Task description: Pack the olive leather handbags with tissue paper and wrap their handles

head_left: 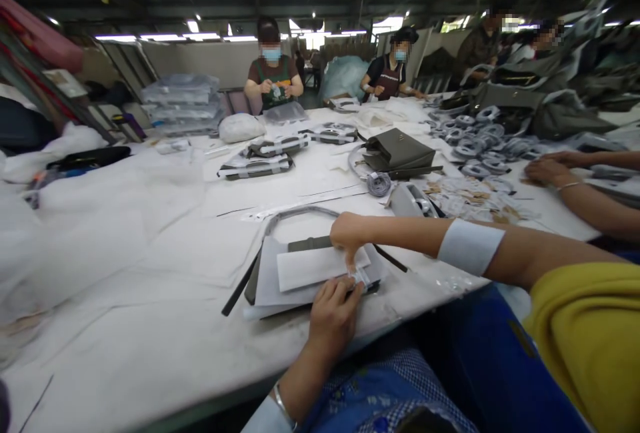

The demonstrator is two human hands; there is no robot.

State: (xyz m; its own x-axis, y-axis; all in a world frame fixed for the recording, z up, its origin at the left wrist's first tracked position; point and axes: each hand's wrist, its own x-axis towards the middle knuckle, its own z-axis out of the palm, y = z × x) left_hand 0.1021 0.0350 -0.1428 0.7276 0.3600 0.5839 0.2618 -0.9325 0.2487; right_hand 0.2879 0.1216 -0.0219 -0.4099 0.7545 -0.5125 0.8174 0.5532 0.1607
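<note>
We pinch, with curled right hand [349,233] and left hand [334,313], the light, limp white paper wrap [320,266] over the flat grey bag [310,244] on the white table [150,326], gripping its near edge.

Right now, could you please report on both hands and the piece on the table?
Left hand pressing the wrapped bag's near edge. Right hand pinching at the white paper strip on the wrapped bag. Dark strap lies alongside; nothing blocking.
</note>
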